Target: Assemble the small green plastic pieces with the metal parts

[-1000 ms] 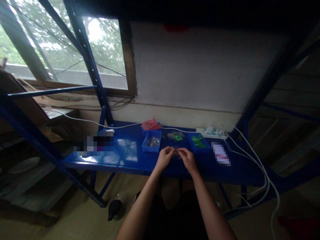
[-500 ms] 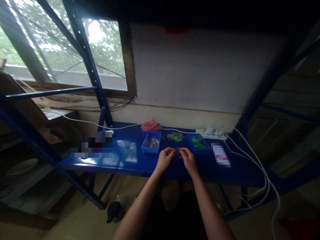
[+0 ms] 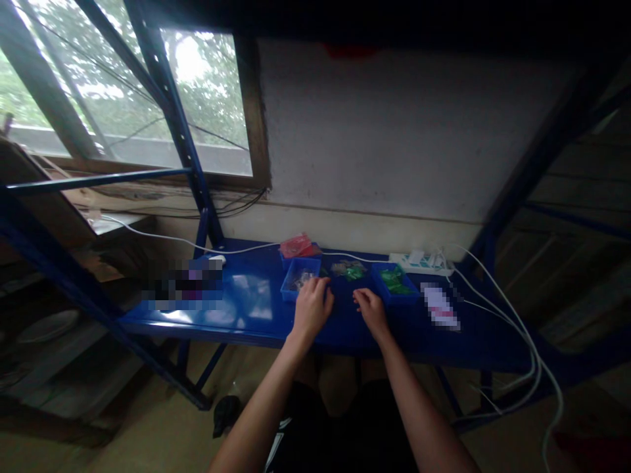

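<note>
Small glinting pieces (image 3: 298,281) lay loose in a shallow, rectangular blue plastic bin (image 3: 288,294), clear plastic or metal I could not tell. My left hand (image 3: 311,302) was over the bin's near right corner, fingers curled downward; whether they grasped a piece I could not tell. My right hand (image 3: 373,312) hung above the glossy blue tabletop (image 3: 340,332), thumb and forefinger drawn close; anything between them was too small to make out. Beyond my hands lay a loose pile (image 3: 353,272) of clear and green pieces. Right of it stood a second blue bin (image 3: 408,299) with shiny green pieces; behind the first, crinkled translucent red film (image 3: 296,246) lay on a third. Farther out sat a white power strip (image 3: 405,261) and a white-and-pink packet (image 3: 436,303), its print blurred past reading.
</note>
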